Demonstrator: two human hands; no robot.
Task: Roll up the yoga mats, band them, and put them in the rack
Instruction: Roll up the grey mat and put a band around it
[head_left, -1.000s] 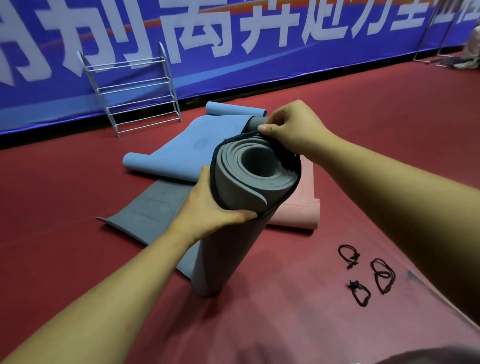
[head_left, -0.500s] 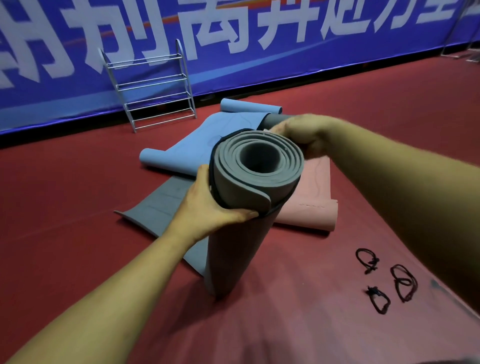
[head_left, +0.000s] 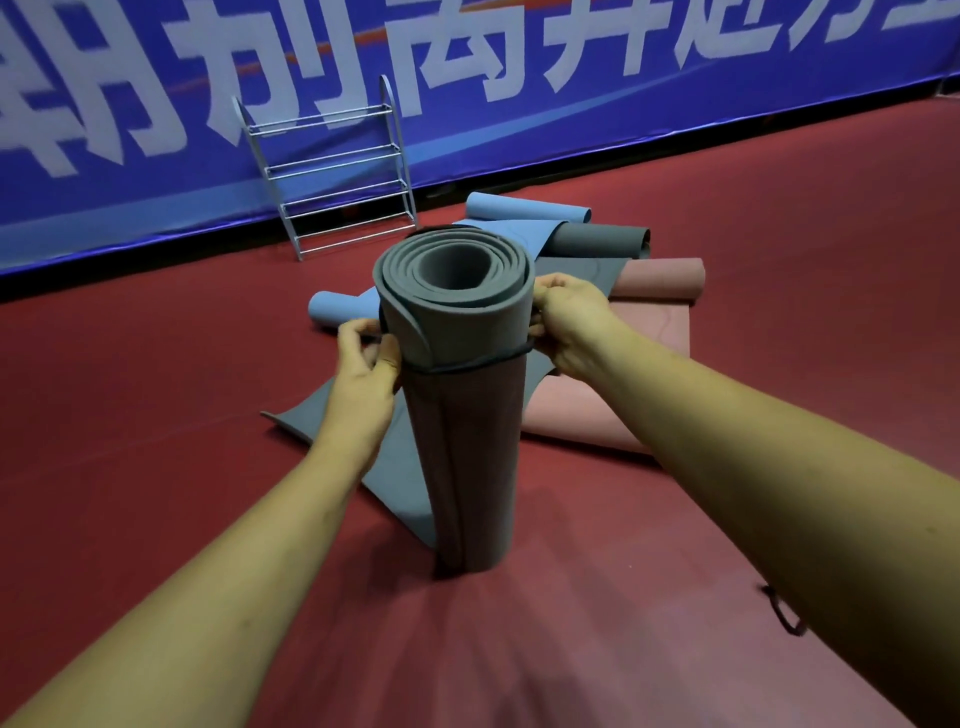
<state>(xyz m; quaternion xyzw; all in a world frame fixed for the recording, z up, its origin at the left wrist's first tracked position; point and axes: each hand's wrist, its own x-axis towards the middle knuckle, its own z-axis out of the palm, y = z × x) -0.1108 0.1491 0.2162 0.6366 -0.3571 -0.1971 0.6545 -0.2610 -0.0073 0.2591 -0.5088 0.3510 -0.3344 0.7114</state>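
One mat nearly banded, the rest still to do.
Rolled grey foam yoga mat (head_left: 462, 441) stands upright at centre; left hand (head_left: 363, 369) and right hand (head_left: 566, 327) each pinch the thin black elastic band (head_left: 467, 368) near its top. Blue foam mat (head_left: 524, 208) and pink foam mat (head_left: 660, 322) lie unrolled at 1 o'clock; white wire rack (head_left: 332, 171) at 11.

I see the rolled grey mat (head_left: 462, 441) upright on the floor (head_left: 156, 415), a black band (head_left: 467, 368) round its upper part. Behind lie a blue mat (head_left: 524, 209), second grey mat (head_left: 597, 241) and pink mat (head_left: 660, 275), partly unrolled, with the white rack (head_left: 332, 171) beyond.
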